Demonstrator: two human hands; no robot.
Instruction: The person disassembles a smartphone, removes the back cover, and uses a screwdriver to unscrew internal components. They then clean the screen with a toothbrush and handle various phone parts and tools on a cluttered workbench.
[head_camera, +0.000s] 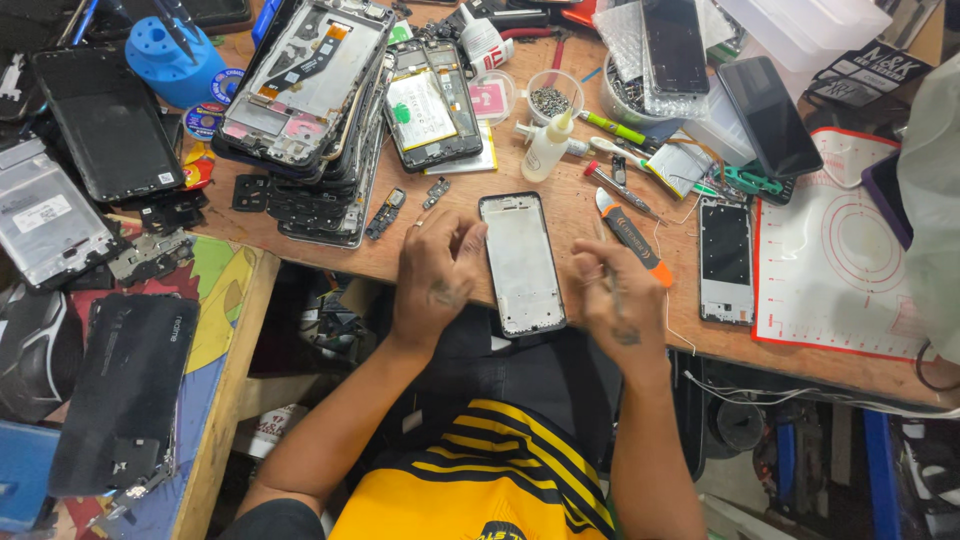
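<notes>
Phone frame (521, 263): lies between your hands on the desk (570, 205), long axis pointing away from you. Left hand (436, 275) touches its left edge, fingers curled; right hand (614, 297), just right, pinches a thin tool (611, 285).

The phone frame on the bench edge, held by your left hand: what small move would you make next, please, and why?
Probably bring the thin tool in the right hand across to the phone frame. The left hand already steadies the frame's left edge, while the tool tip sits just beside its right edge, not touching it.
</notes>
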